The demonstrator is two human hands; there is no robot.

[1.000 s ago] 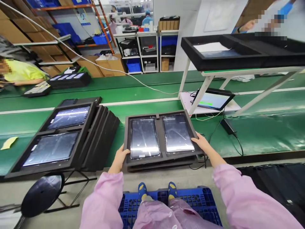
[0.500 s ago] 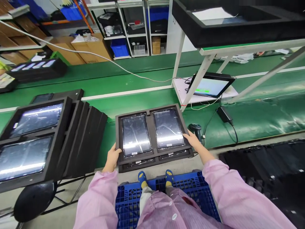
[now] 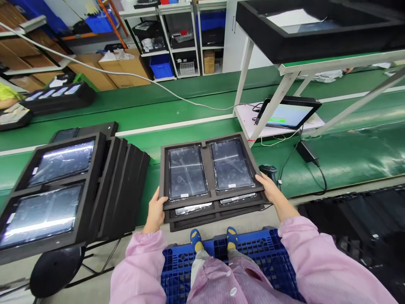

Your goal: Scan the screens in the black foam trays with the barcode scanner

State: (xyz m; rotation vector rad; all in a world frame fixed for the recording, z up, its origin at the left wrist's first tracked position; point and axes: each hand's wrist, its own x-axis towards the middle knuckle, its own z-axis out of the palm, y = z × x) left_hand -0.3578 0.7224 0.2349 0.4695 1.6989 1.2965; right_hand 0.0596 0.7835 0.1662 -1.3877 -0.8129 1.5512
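Note:
A black foam tray [image 3: 207,169] with two bagged tablets in its pockets lies on top of a short stack of like trays at the near edge of the green belt [image 3: 348,160]. My left hand [image 3: 156,209] grips the top tray's near left corner, thumb on top. My right hand [image 3: 268,188] grips its near right edge. The top tray sits shifted back, so the tablets of the tray below [image 3: 218,207] show along the front.
To the left leans a fanned stack of foam trays [image 3: 95,185] with tablets. A lit monitor [image 3: 286,114], a power brick [image 3: 306,151] with cables and a scanner [image 3: 268,171] lie right of my tray. A white-framed shelf [image 3: 316,63] stands above. A blue pallet [image 3: 259,253] lies under my feet, a black stool [image 3: 53,270] at left.
Both hands kept hold of the top tray and slid it away from me, which uncovered the front strip of the tray below. The view dropped, then rose slightly.

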